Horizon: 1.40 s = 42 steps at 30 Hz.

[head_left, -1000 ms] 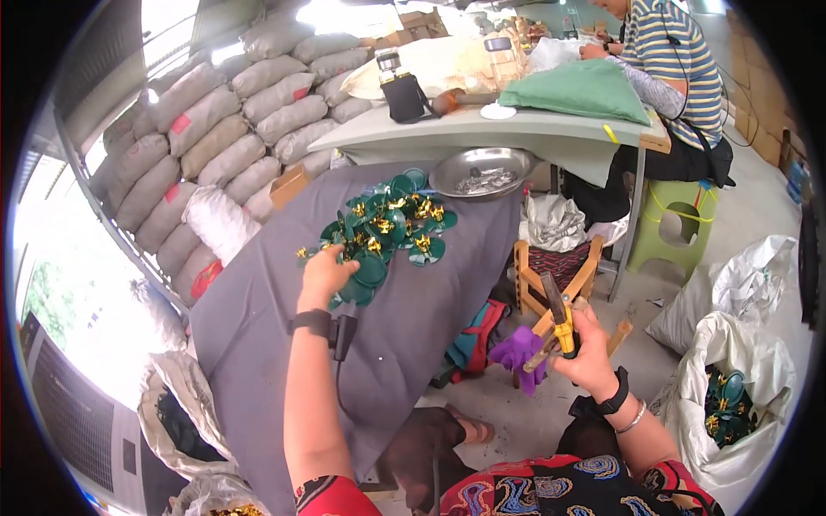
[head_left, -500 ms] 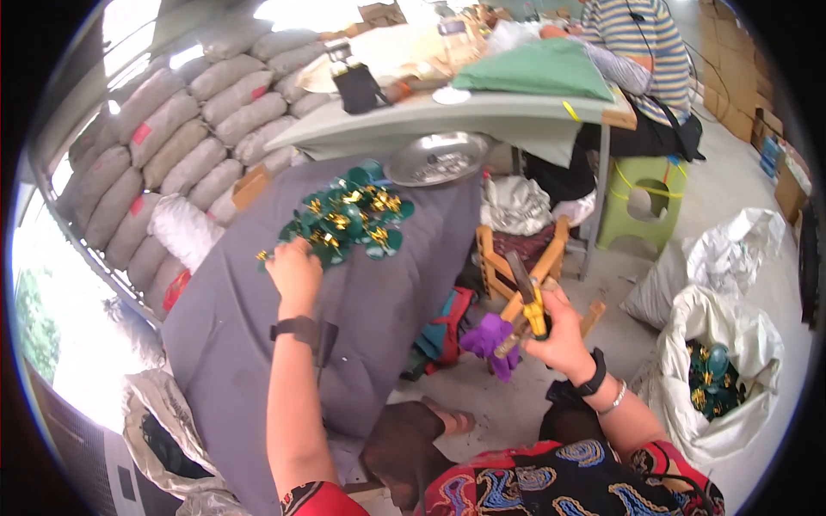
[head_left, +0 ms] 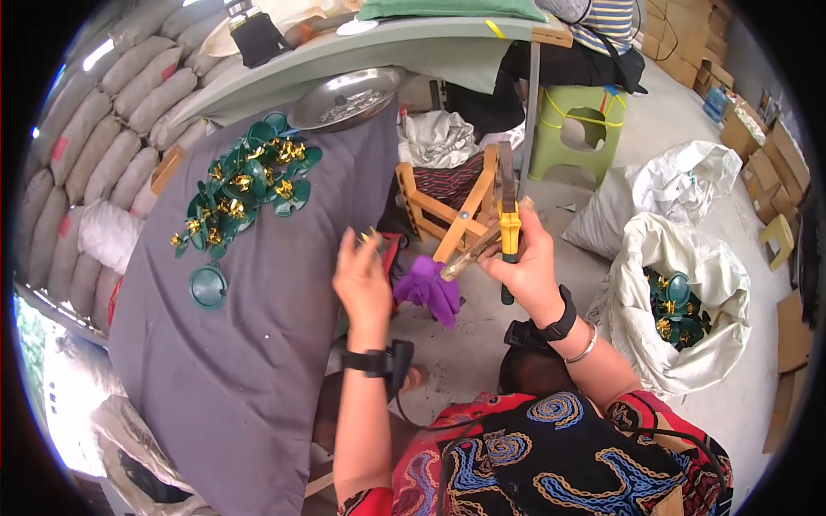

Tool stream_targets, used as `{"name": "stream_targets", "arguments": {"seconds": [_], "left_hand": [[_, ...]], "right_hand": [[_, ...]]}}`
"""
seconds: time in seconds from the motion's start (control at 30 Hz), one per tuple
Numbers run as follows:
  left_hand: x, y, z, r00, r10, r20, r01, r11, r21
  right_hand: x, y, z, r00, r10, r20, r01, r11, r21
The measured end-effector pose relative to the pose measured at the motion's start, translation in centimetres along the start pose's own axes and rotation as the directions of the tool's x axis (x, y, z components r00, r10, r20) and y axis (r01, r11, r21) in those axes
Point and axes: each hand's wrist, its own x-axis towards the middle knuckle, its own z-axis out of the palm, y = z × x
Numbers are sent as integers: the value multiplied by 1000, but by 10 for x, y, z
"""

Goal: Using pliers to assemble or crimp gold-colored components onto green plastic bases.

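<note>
My left hand [head_left: 361,279] is raised over the right edge of the cloth-covered table, with a small gold piece [head_left: 370,234] at its fingertips, partly hidden by the fingers. My right hand [head_left: 527,267] grips a yellow and dark green handled tool [head_left: 509,228] with a flat dark metal end pointing up; its exact kind does not show. Beside that hand, a worn stick-like bar [head_left: 469,255] slants down toward a purple cloth [head_left: 428,291]. A heap of dark green round pieces with gold parts [head_left: 243,182] lies on the table, and one green disc [head_left: 207,286] sits apart, nearer me.
A metal bowl [head_left: 348,99] with small bits stands at the table's far end. Beyond my hands is a wooden folding frame [head_left: 460,206]. On the right, an open white sack [head_left: 637,344] holds more green and gold pieces. A green stool [head_left: 581,129] stands farther back.
My left hand has left the heap and come right, toward my right hand, with a small gold piece. The lone green disc now shows. The tool stands more upright; the view has shifted.
</note>
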Motion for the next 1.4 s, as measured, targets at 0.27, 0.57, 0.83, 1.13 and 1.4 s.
{"name": "stream_targets", "arguments": {"seconds": [0.27, 0.57, 0.83, 1.13, 1.4], "left_hand": [[-84, -25, 69, 974, 108, 199, -137, 980, 142], [-83, -30, 69, 969, 130, 209, -164, 975, 151], [-83, -29, 65, 977, 78, 199, -103, 988, 118], [-54, -12, 73, 971, -207, 120, 228, 951, -211], [-63, -33, 86, 964, -177, 199, 213, 960, -180]], "right_hand": [[0, 2, 2, 1000, 11, 11, -11, 997, -70], [36, 19, 38, 878, -194, 438, 355, 877, -323], [29, 62, 55, 816, -248, 521, 470, 811, -350], [24, 50, 55, 724, -201, 660, 538, 763, -359], [41, -1, 47, 673, -203, 711, 570, 755, -325]]}}
